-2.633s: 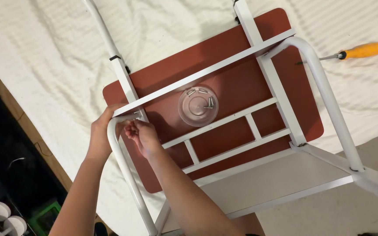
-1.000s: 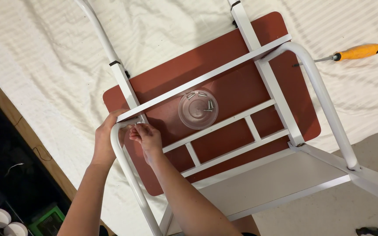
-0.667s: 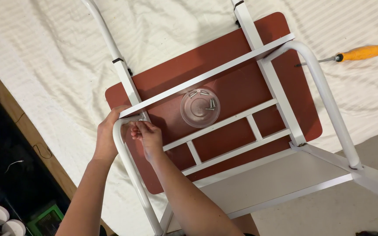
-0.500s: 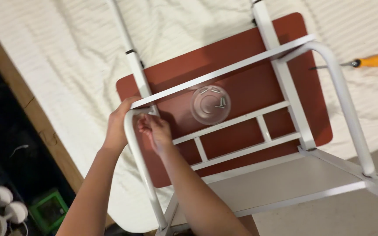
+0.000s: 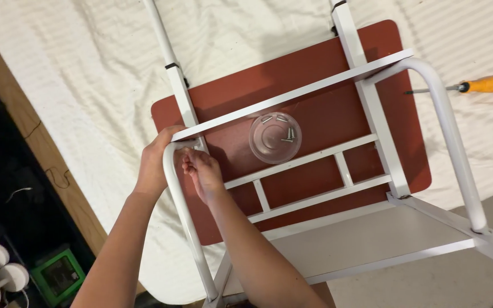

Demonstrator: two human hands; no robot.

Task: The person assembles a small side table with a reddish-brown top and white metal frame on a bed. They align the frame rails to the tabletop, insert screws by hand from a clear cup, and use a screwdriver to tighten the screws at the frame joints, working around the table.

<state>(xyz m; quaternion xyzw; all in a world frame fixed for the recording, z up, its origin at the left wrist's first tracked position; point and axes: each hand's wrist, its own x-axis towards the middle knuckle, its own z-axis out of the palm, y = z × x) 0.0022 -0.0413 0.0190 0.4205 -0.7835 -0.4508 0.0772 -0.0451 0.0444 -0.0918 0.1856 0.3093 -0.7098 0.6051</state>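
Gripping the white frame tube (image 5: 172, 171) at its bend, our left hand (image 5: 154, 165) is wrapping it; our right hand (image 5: 202, 174) is pinching at the joint beside it, pinched item hidden, over the red-brown tabletop (image 5: 315, 102) lying on the bed.

The white frame tube (image 5: 179, 188) is gripped by the left hand (image 5: 154, 162); at its three o'clock, the right hand (image 5: 202, 171) is pinched at the bracket.

green box with dark screen-like face (image 5: 59, 275), floor, lower left
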